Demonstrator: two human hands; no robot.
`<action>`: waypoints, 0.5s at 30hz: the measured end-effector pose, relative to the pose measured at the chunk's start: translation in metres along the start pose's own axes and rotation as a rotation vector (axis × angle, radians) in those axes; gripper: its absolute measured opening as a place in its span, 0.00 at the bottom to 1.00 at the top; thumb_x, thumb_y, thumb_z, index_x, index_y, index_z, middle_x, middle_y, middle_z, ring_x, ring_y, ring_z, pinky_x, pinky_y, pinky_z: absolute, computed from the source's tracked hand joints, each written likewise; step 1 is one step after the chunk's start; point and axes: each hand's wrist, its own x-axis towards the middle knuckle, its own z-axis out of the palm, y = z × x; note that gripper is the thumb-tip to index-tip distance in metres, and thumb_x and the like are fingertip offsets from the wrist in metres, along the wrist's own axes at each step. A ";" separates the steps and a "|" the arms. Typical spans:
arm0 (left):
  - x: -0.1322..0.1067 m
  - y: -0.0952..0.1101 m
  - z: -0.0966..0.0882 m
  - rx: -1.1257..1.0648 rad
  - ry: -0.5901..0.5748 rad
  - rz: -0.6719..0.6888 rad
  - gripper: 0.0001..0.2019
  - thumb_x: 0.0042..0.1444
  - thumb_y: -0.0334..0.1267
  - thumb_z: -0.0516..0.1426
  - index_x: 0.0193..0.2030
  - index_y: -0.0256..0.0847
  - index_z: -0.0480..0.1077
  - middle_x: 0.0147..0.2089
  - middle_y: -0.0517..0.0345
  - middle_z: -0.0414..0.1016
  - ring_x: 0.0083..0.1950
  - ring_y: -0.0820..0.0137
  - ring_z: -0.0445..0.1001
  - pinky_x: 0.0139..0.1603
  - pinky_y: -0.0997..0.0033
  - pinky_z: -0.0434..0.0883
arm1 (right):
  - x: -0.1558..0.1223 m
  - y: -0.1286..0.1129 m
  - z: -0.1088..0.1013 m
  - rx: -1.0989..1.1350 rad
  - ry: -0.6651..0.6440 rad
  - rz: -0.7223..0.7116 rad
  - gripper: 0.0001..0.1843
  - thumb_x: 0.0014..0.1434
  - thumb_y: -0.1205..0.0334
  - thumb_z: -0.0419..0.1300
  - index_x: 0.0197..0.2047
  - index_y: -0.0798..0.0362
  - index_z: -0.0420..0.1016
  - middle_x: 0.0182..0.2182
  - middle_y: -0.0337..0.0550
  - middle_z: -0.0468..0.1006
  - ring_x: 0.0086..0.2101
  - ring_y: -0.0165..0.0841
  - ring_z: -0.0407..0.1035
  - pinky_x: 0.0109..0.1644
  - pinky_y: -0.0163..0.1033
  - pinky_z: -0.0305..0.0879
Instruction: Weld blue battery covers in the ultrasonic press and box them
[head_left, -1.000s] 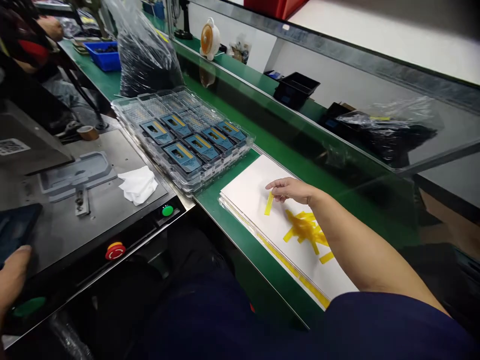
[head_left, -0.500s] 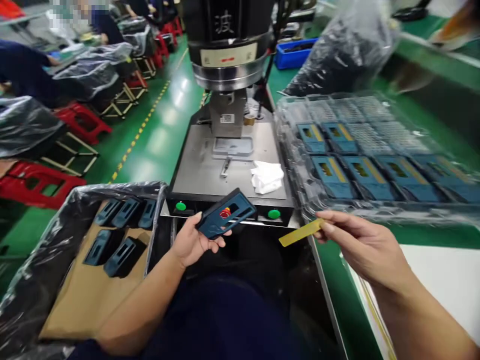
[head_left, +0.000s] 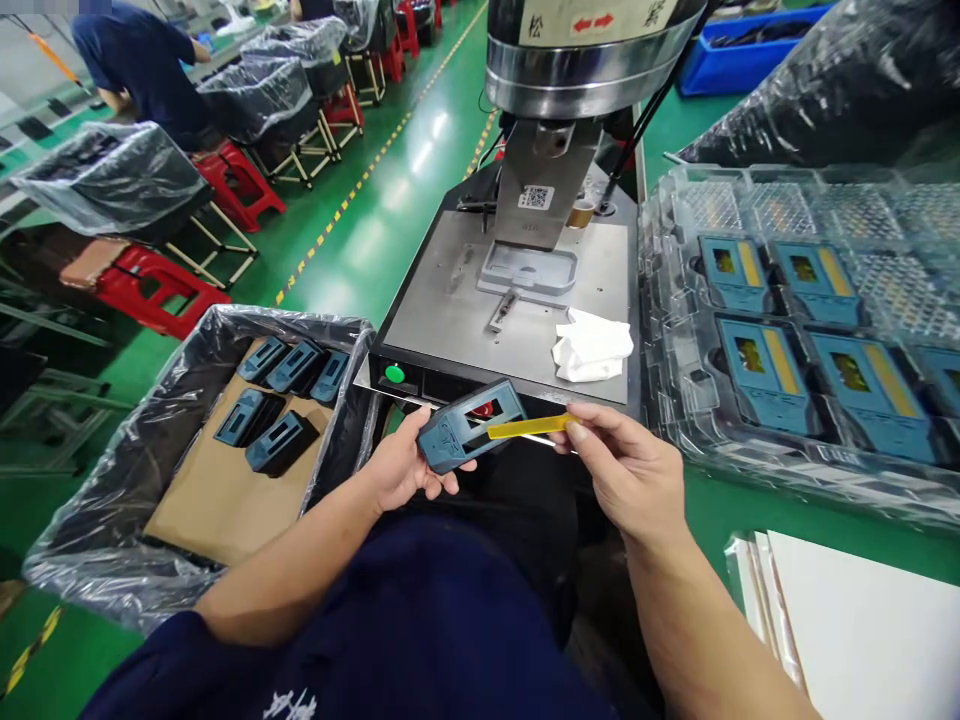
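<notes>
Near the front edge of the machine base (head_left: pixel 427 300), left hand (head_left: pixel 400 464) grips blue housing (head_left: pixel 454 424); right hand (head_left: pixel 626 465) pinches yellow strip (head_left: pixel 528 428) lengthwise toward it.

Seen from above, a person's two bare hands meet in front of the body, near each other but not touching. The left hand (head_left: pixel 401 470) is turned partly palm-up, its thumb on the upper side and its fingers curled beneath in a closed grip. The right hand (head_left: pixel 634 465) pinches with thumb and forefinger tips, the pinch pointing toward the left hand. Both forearms are bare: the left forearm (head_left: pixel 296 560) slants up rightward, the right forearm (head_left: pixel 705 610) up leftward.
</notes>
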 end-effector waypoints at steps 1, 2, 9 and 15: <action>0.001 -0.001 0.000 0.012 0.000 0.027 0.32 0.59 0.60 0.44 0.53 0.33 0.69 0.37 0.40 0.78 0.23 0.67 0.73 0.16 0.75 0.59 | 0.001 0.004 0.001 0.057 0.026 0.040 0.11 0.56 0.60 0.64 0.45 0.48 0.77 0.30 0.40 0.79 0.29 0.31 0.75 0.36 0.40 0.75; 0.001 -0.001 0.001 0.029 -0.002 0.064 0.30 0.58 0.59 0.46 0.52 0.33 0.70 0.37 0.41 0.78 0.25 0.68 0.73 0.17 0.76 0.60 | 0.002 0.007 0.001 0.115 0.071 0.072 0.11 0.55 0.60 0.65 0.44 0.49 0.77 0.30 0.39 0.79 0.29 0.31 0.74 0.37 0.39 0.75; -0.007 -0.002 0.003 0.534 -0.131 0.448 0.26 0.40 0.33 0.68 0.50 0.42 0.75 0.58 0.50 0.67 0.61 0.60 0.65 0.62 0.65 0.60 | 0.005 0.018 0.012 0.415 0.269 0.209 0.14 0.51 0.56 0.67 0.41 0.46 0.72 0.33 0.35 0.76 0.34 0.29 0.74 0.47 0.41 0.71; -0.006 -0.016 0.013 0.289 -0.064 0.410 0.31 0.42 0.33 0.67 0.56 0.43 0.68 0.59 0.49 0.67 0.58 0.59 0.68 0.61 0.60 0.62 | -0.010 0.022 0.032 0.408 0.245 0.348 0.15 0.52 0.55 0.67 0.42 0.47 0.71 0.30 0.36 0.75 0.33 0.30 0.73 0.40 0.38 0.71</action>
